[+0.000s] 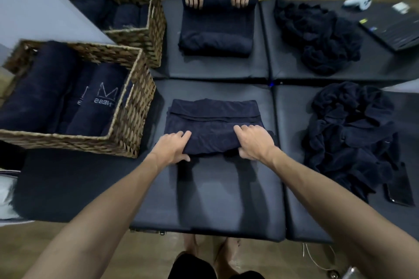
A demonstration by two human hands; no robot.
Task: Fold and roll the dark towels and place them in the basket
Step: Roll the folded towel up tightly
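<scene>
Your two arms reach out over the dark table [204, 199]. Your left hand [173, 147] and right hand [252, 142] both grip the near edge of the folded towel [213, 120], fingers curled over the top and thumbs tucked under. It lies in the middle of the table, just right of the basket [127, 124], which already has rolled towels [90, 106] inside. You look to be starting the roll. Next, push it away from you, tight and even. More towels wait in a pile [349, 140] on your right.

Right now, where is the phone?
In the head view, the phone lies at the right on the dark mat, beside the near pile of unfolded towels.
</scene>
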